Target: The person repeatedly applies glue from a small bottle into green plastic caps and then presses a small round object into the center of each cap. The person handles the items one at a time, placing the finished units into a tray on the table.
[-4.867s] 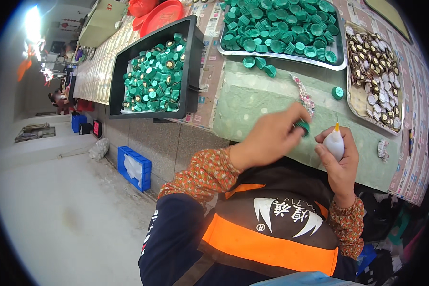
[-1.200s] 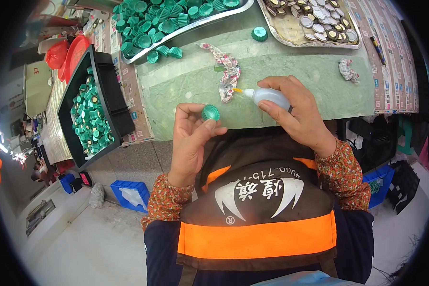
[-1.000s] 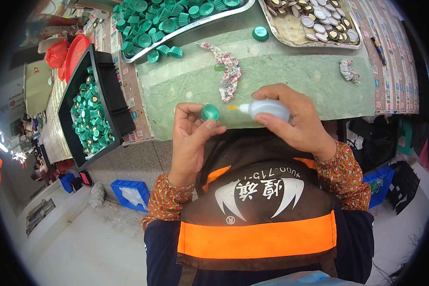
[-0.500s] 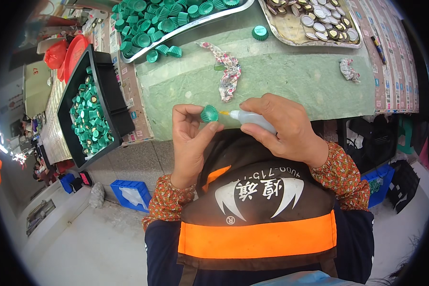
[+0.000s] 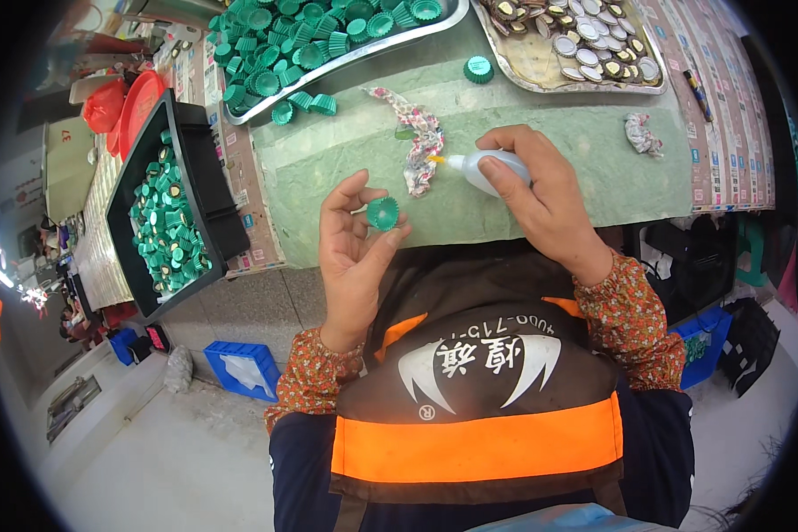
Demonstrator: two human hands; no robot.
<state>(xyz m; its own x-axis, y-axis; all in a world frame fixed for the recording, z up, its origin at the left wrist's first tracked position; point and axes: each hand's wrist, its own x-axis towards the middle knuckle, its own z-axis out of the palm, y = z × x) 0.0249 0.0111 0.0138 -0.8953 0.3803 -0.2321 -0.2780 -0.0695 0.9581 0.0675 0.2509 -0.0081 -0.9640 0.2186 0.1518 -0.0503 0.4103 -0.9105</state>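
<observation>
Between the fingers and thumb of my left hand point(image 5: 350, 253) is a green fluted plastic cap point(image 5: 383, 213), its hollow side turned up toward me. My right hand point(image 5: 541, 195) grips a translucent white squeeze bottle point(image 5: 485, 168) with a thin yellow nozzle pointing left. The nozzle tip is over or against a crumpled patterned rag point(image 5: 421, 146) on the green work cloth point(image 5: 328, 168); whether they touch I cannot tell. The bottle and the cap are apart.
A metal tray point(image 5: 346, 64) at the back left heaps green caps; a few lie beside it. The back right tray point(image 5: 585, 86) holds round metal discs. One cap point(image 5: 478, 70), a small rag point(image 5: 643, 134) and a pen point(image 5: 698, 96) lie about. A black bin point(image 5: 222, 204) of filled caps is left.
My right hand has drawn the bottle away from the cap, up toward the rag. My left hand has tilted and lowered the cap slightly, its fingers more spread.
</observation>
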